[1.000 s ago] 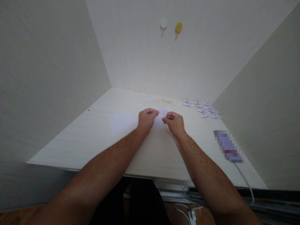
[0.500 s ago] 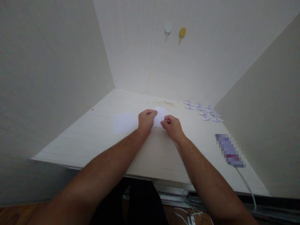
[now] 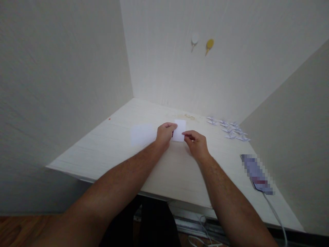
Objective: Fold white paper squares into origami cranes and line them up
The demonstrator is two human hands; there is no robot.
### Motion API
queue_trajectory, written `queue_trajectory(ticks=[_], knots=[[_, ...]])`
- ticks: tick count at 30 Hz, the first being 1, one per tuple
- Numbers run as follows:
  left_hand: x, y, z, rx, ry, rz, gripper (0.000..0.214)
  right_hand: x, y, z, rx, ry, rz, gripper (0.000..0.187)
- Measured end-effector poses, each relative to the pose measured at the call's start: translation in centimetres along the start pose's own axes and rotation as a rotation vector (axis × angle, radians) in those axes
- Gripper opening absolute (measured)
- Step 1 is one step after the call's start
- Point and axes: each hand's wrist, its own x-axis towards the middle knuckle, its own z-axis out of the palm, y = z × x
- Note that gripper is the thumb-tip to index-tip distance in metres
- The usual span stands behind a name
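Observation:
A small white square of paper (image 3: 180,129) lies between my two hands on the pale table. My left hand (image 3: 165,133) has its fingers closed on the paper's left edge, the thumb on top. With fingertips and thumb, my right hand (image 3: 197,142) pinches the lower right edge. To the left of my left hand, larger white paper (image 3: 142,134) lies flat, partly covered by my forearm. How the small paper is folded cannot be made out.
Several folded paper cranes (image 3: 230,130) stand at the table's back right. A blurred-out phone (image 3: 257,175) lies nearer on the right, its white cable (image 3: 276,216) running over the edge. Walls enclose three sides; a white hook (image 3: 194,39) and a yellow hook (image 3: 210,44) are on the back one.
The camera view has shifted, so the scene sits further right and a little lower. My right fingers have straightened somewhat along the paper's right edge. My left hand keeps its hold.

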Motion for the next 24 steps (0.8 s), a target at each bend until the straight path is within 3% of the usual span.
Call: queue_trajectory(ticks=[7, 14, 19, 24], knots=[[0.4, 1.2, 0.0, -0.156, -0.181, -0.242, 0.02, 0.0, 0.1, -0.5, 0.107, 0.01, 0.019, 0.011], [0.3, 1.0, -0.5, 0.04, -0.149, -0.092, 0.018, -0.1, -0.4, -0.2, 0.108, -0.008, 0.019, 0.023], [-0.1, 0.9, -0.4, 0.071, -0.14, -0.077, 0.02, -0.1, -0.4, -0.2, 0.008, -0.053, -0.038, 0.019], [-0.1, 1.2, -0.3, 0.021, -0.209, -0.148, 0.024, 0.0, -0.4, -0.4, -0.01, 0.01, -0.037, 0.015]])
